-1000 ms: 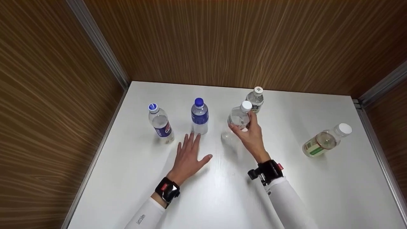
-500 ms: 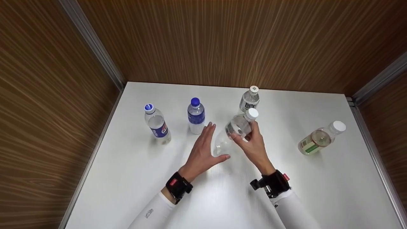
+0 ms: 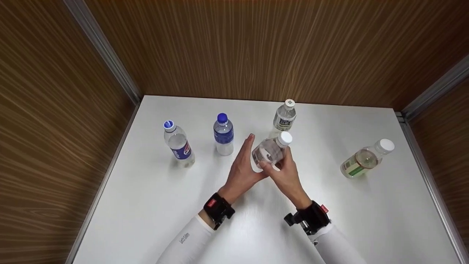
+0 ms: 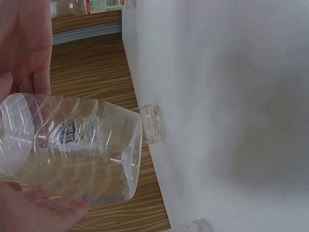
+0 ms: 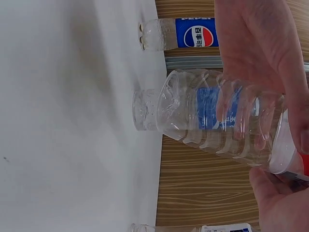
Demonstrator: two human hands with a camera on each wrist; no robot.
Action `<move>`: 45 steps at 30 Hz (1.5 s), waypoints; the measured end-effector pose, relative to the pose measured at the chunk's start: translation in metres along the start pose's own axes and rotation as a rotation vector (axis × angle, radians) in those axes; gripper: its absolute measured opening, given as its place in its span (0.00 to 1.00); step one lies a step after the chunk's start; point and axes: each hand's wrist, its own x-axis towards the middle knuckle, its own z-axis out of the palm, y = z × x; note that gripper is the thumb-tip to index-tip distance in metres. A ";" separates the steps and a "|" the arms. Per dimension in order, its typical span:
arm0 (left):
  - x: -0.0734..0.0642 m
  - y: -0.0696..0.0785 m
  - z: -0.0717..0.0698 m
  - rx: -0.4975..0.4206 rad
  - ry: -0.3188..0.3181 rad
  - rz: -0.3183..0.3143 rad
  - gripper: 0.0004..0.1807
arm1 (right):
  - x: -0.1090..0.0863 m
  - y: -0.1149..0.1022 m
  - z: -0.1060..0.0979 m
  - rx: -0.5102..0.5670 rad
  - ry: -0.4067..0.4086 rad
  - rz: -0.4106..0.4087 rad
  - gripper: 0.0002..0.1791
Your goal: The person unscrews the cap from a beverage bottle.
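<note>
A clear ribbed plastic bottle with a white cap (image 3: 284, 139) is raised above the table, tilted with its cap to the right. My right hand (image 3: 287, 179) grips its upper part, thumb in front. Beside its left side, my left hand (image 3: 242, 174) has its fingers straight, and its thumb reaches the right thumb. In the left wrist view, the clear bottle (image 4: 96, 164) has its base off the table surface. Left fingers show through the clear bottle (image 5: 178, 101) in the right wrist view.
On the white table (image 3: 154, 205) stand a Pepsi bottle (image 3: 179, 146), a blue-capped bottle (image 3: 223, 136) and, just behind the held one, a smaller white-capped bottle (image 3: 284, 118). A green-labelled bottle (image 3: 361, 162) stands far right. Wood-grain panels (image 3: 205, 47) enclose the table.
My left hand has moved right and up from the tabletop to the side of the clear bottle. My right hand has brought that bottle nearer and lifted it.
</note>
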 end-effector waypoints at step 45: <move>-0.011 -0.016 0.005 0.097 0.110 -0.029 0.40 | -0.001 -0.008 -0.038 -0.075 -0.025 -0.167 0.25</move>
